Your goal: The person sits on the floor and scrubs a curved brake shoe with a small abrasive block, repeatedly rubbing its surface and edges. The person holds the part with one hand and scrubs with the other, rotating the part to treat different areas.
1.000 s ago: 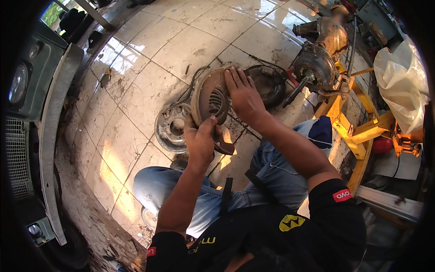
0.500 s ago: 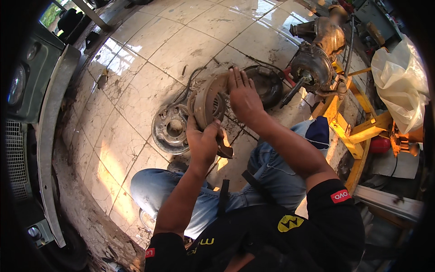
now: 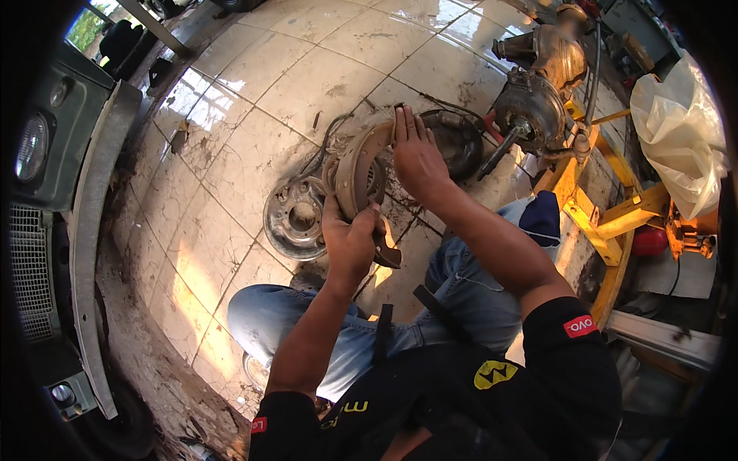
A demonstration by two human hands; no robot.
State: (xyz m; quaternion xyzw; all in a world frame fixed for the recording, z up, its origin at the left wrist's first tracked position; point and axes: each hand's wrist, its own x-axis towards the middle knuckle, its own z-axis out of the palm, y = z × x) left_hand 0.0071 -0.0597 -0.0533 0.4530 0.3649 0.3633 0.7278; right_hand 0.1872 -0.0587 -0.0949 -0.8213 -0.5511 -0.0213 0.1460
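My left hand (image 3: 350,242) is closed round the lower part of a curved, rusty brown brake shoe (image 3: 355,170), thumb on its near side. The shoe stands up on its edge above the floor. My right hand (image 3: 420,157) lies with fingers stretched against the shoe's upper end; a small dark bit shows at the fingertips, too little to name. Behind the shoe is a round slotted metal part, partly hidden. A curved metal end (image 3: 387,254) sticks out below my left hand. Just left of the shoe, a round metal hub plate (image 3: 296,217) with a central hole lies on the tiles.
A dark round drum-like part (image 3: 455,146) and a cable (image 3: 330,138) lie beyond my hands. To the right, a greasy axle housing (image 3: 534,107) rests by a yellow stand (image 3: 607,223), near a plastic bag (image 3: 680,138). A vehicle's front bumper (image 3: 96,230) runs along the left.
The whole view has shifted slightly. My right hand stays at the shoe's upper end, its fingers pointing a little more upward and closer together. The left hand keeps its hold.
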